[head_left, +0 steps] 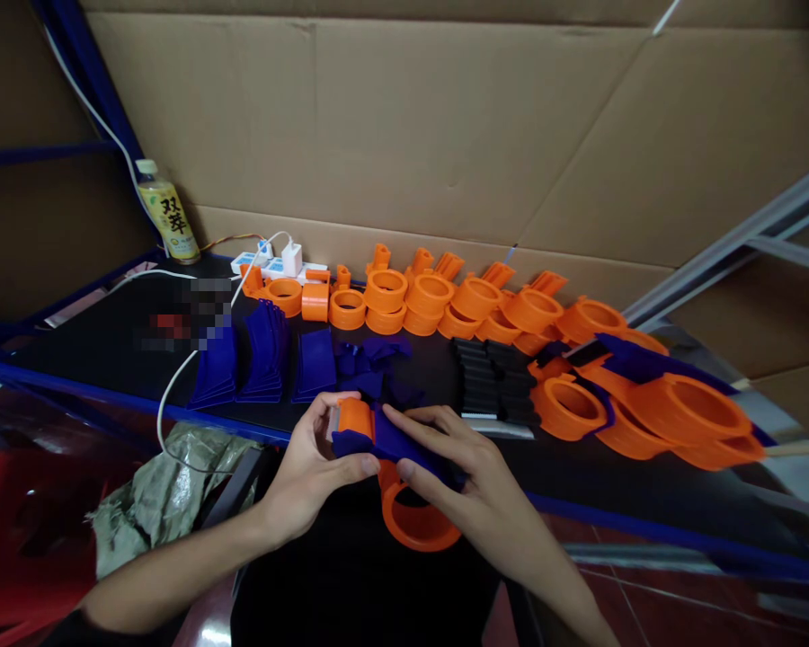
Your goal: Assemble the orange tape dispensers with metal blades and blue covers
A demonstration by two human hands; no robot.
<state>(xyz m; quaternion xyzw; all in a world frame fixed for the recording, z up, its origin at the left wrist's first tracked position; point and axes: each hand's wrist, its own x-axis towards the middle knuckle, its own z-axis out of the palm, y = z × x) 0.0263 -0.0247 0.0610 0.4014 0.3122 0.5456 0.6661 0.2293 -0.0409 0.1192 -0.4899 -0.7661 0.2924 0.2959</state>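
Observation:
My left hand (pixel 310 472) and my right hand (pixel 455 467) both grip one orange and blue plastic assembly (pixel 377 440) at the table's near edge. Its orange ring (pixel 414 526) hangs below my right fingers. The left thumb and fingers pinch the blue piece at the orange roller end. The right fingers lie along the blue piece's top. Just beyond my hands lie loose small blue parts (pixel 370 359).
Stacks of blue plates (pixel 262 359) sit to the left, black parts (pixel 492 377) to the right, and a row of orange rings (pixel 431 301) along the back. More orange and blue assemblies (pixel 653 404) lie at right. A bottle (pixel 168 216), power strip (pixel 276 265) and white cable (pixel 175 386) are at left.

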